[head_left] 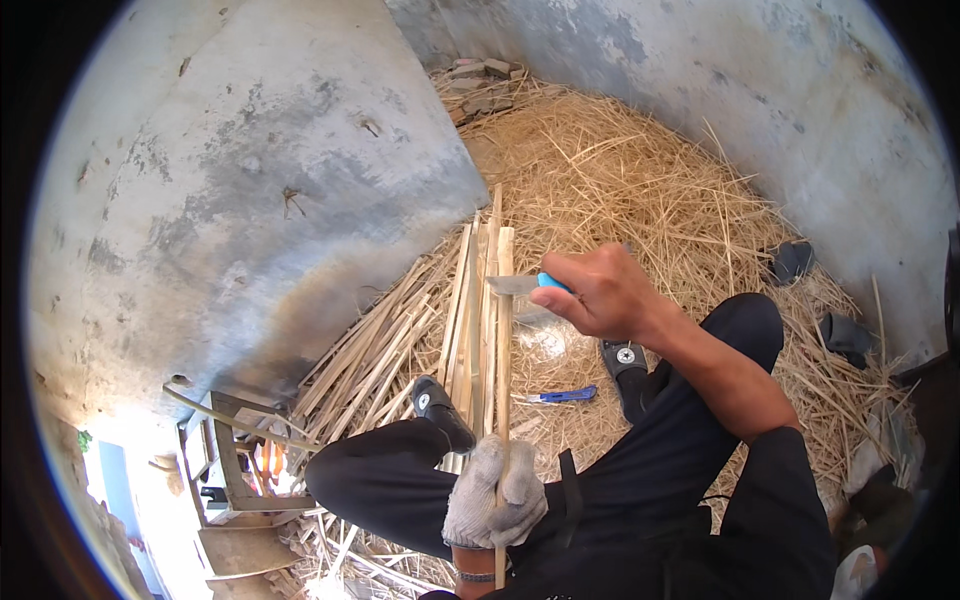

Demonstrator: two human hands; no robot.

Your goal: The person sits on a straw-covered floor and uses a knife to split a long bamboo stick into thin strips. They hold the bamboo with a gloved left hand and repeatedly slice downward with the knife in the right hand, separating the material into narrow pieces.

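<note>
My left hand (493, 496), in a grey-white knit glove, is closed round the lower part of a long, pale bamboo strip (504, 350). The strip runs away from me between my legs. Bare and closed, my right hand (602, 290) grips a knife (515, 285) by its blue handle. The blade lies across the strip near its far end; whether it cuts into the strip I cannot tell. A blue utility knife (568, 395) lies on the ground just right of the strip.
Several split bamboo strips (375, 340) lie in a pile at the left. Shavings (640, 180) heap up toward the far wall (680, 50). A wooden frame (230, 470) stands at lower left. My shoes (628, 375) flank the work; dark slippers (847, 335) lie at the right.
</note>
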